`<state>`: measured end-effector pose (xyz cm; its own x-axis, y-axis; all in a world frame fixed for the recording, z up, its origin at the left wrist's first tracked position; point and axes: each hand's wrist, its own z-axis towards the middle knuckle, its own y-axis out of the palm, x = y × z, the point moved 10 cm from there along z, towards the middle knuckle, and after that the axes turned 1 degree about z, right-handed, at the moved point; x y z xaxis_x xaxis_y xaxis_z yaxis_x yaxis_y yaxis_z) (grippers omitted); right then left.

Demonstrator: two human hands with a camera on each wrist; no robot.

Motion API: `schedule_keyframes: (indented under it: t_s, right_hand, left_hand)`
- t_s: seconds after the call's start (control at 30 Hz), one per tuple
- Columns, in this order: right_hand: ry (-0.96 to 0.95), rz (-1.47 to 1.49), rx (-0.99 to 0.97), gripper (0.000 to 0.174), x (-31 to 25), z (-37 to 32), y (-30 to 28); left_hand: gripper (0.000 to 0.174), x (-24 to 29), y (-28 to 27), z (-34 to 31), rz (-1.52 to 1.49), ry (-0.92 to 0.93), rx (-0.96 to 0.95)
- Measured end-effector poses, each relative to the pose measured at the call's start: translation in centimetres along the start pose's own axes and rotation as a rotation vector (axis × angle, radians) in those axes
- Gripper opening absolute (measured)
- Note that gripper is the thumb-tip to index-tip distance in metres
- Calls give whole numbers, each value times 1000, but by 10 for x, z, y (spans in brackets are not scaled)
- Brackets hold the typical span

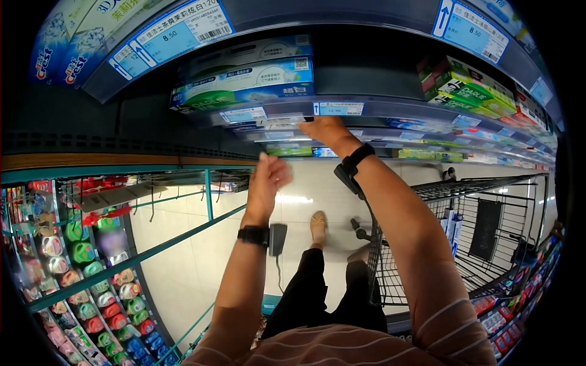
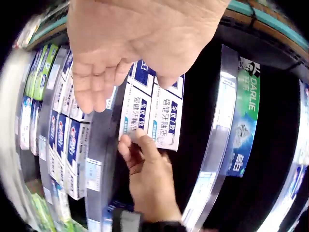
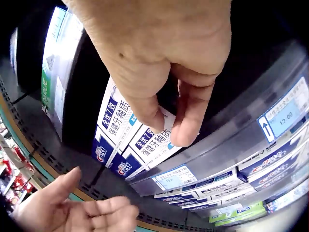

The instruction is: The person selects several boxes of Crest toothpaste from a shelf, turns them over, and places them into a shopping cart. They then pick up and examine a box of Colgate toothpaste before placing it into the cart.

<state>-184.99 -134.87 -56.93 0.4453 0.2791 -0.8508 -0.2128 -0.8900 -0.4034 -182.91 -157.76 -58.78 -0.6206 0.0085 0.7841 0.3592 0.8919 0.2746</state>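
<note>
Two white-and-blue Crest toothpaste boxes (image 2: 163,113) lie side by side on a dark shelf. My right hand (image 1: 332,133) reaches into that shelf, below the one with the Darlie boxes. In the right wrist view its thumb and fingers pinch the end of the nearer toothpaste box (image 3: 153,147), covering part of the print. My left hand (image 1: 267,186) is held in front of the shelving with its fingers extended and nothing in it. In the left wrist view its palm overlaps the far ends of the boxes.
Darlie toothpaste boxes (image 1: 250,82) sit on the shelf above, beside a price rail (image 1: 339,108). Lower shelves hold more toothpaste. A wire shopping cart (image 1: 427,244) stands at the right, and a teal-framed rack (image 1: 140,259) at the left near bottles of detergent.
</note>
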Motion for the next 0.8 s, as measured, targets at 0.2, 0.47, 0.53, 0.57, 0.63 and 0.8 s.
schedule_keyframes:
  t_s: [0.2,0.47,0.53,0.57,0.63,0.8]
  right_hand:
    - [-160,17,31,49,-24,-25,-9]
    - [-317,114,232,53,-23,-68,-25]
    - [-257,126,239,54,-11,-76,-25]
    - [-194,165,221,54,-1,-80,-23]
    - [-57,275,183,53,10,-96,-23]
    - [135,561,129,50,30,-143,-19]
  left_hand:
    - [113,14,24,47,-347,-38,-40]
    - [115,-1,63,61,-603,-64,-157]
    - [115,-9,67,62,-641,-65,-148]
    - [114,-12,69,62,-630,-53,-148]
    - [113,-17,72,60,-611,-24,-144]
    - [83,-31,94,42,-644,-12,-265]
